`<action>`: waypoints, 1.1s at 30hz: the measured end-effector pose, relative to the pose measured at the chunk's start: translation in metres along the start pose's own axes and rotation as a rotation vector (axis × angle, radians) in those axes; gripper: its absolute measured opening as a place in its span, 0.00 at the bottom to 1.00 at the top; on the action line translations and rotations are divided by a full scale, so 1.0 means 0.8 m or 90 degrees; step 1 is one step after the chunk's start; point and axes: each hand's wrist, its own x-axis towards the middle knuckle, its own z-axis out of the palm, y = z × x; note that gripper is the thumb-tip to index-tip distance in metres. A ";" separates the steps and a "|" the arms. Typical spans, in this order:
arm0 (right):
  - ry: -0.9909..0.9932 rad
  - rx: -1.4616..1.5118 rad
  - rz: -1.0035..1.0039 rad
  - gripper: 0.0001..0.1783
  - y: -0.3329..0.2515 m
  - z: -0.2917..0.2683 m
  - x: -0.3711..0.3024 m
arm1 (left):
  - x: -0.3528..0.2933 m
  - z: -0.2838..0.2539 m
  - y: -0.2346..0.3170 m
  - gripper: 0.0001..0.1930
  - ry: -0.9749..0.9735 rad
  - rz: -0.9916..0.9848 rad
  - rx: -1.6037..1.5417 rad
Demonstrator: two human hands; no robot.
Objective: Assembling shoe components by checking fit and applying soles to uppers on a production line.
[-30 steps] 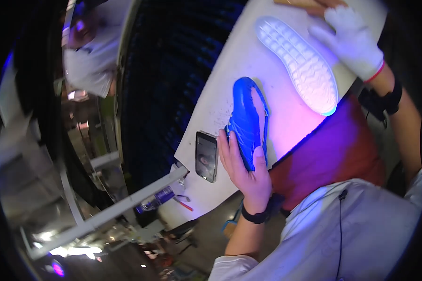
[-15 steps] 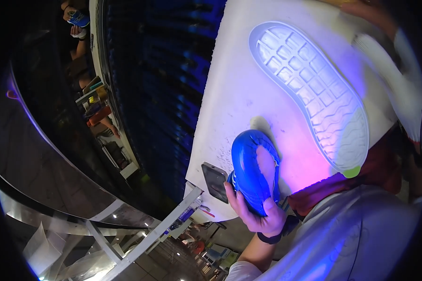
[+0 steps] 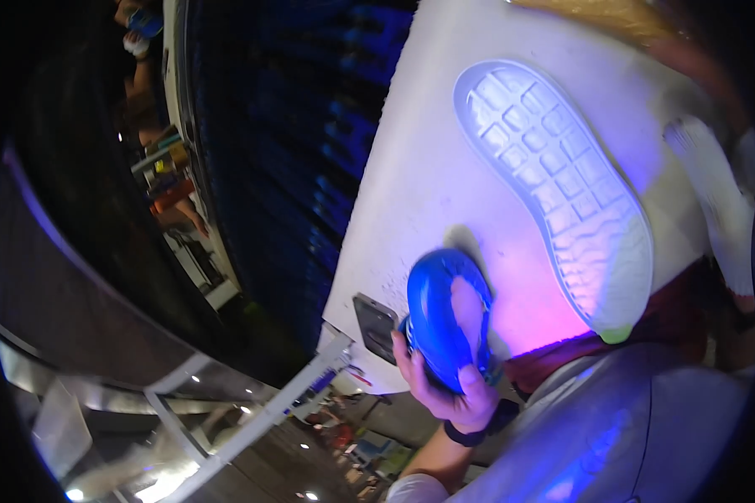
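My left hand [image 3: 457,401], bare with a dark band at the wrist, grips a glossy blue shoe upper [image 3: 438,308] by its lower end. Its fingers wrap one side and the thumb lies on the other; a pinkish surface shows in the upper's opening. Beyond it, to the right, a large pale shoe sole [image 3: 554,168] lies over the white tabletop [image 3: 428,151]. A raised rim surrounds its grid of cells and wavy ridges, and one end has a green tip. At the right edge, apart from the sole, my right hand [image 3: 713,189] wears a white glove; its fingers cannot be told apart.
A phone [image 3: 376,327] lies by the table's corner, close to my left hand. Dark blue-lit strips [image 3: 277,168] run along the table's left side. A metal frame [image 3: 260,423] stands at lower left. Another person's gloved hand [image 3: 136,44] and blue shoe [image 3: 148,23] appear far left.
The view has shifted slightly. The sole sits a little lower in the picture, and my gloved right hand has moved down and right, away from it. My left hand keeps hold of the shoe upper.
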 end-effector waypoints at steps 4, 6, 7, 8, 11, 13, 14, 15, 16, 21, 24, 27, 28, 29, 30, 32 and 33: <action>-0.054 0.025 -0.121 0.18 -0.008 0.026 0.017 | 0.007 -0.017 -0.012 0.33 -0.004 -0.013 0.011; -0.060 -0.122 -0.244 0.17 -0.015 0.011 0.028 | 0.012 -0.017 -0.012 0.32 -0.025 -0.006 -0.021; -0.014 -0.182 -0.273 0.16 -0.014 0.009 0.026 | 0.016 -0.016 -0.015 0.33 -0.065 0.006 -0.050; 0.036 -0.221 -0.302 0.16 -0.008 0.018 0.022 | 0.018 -0.022 -0.020 0.34 -0.107 0.029 -0.061; 0.041 -0.245 -0.343 0.16 0.013 0.011 0.017 | 0.024 -0.054 -0.042 0.37 -0.170 0.062 -0.110; -0.030 -0.102 -0.349 0.17 -0.003 0.006 -0.014 | 0.022 -0.071 -0.052 0.38 -0.281 0.095 -0.159; -0.112 -0.081 -0.376 0.18 -0.022 0.012 -0.037 | 0.020 -0.077 -0.053 0.39 -0.297 0.105 -0.126; -0.197 -0.069 -0.396 0.20 -0.048 0.018 -0.063 | 0.016 -0.080 -0.053 0.39 -0.272 0.108 -0.141; -0.270 -0.112 -0.434 0.21 -0.082 0.022 -0.084 | 0.014 -0.084 -0.051 0.38 -0.251 0.132 -0.090; -0.228 -0.185 -0.558 0.15 -0.082 0.028 -0.104 | 0.025 -0.084 -0.033 0.38 -0.225 0.187 0.035; -0.142 -0.079 -0.498 0.13 -0.129 0.001 -0.102 | 0.054 -0.082 -0.013 0.37 -0.183 0.219 0.112; -0.147 -0.025 -0.366 0.10 -0.198 -0.057 -0.104 | 0.103 -0.050 0.015 0.29 -0.146 0.216 0.040; -0.144 0.002 -0.337 0.09 -0.208 -0.064 -0.100 | 0.121 -0.042 0.030 0.26 -0.221 0.112 0.075; -0.207 -0.042 -0.268 0.10 -0.231 -0.076 -0.096 | 0.129 -0.039 0.040 0.23 -0.289 0.005 0.110; -0.230 -0.052 -0.294 0.11 -0.236 -0.073 -0.096 | 0.126 -0.031 0.036 0.23 -0.283 0.004 0.105; -0.287 -0.016 -0.263 0.14 -0.219 -0.049 -0.096 | 0.123 -0.014 0.018 0.22 -0.182 0.028 0.095; -0.284 0.039 -0.225 0.15 -0.200 -0.040 -0.100 | 0.119 -0.010 0.014 0.22 -0.177 0.025 0.091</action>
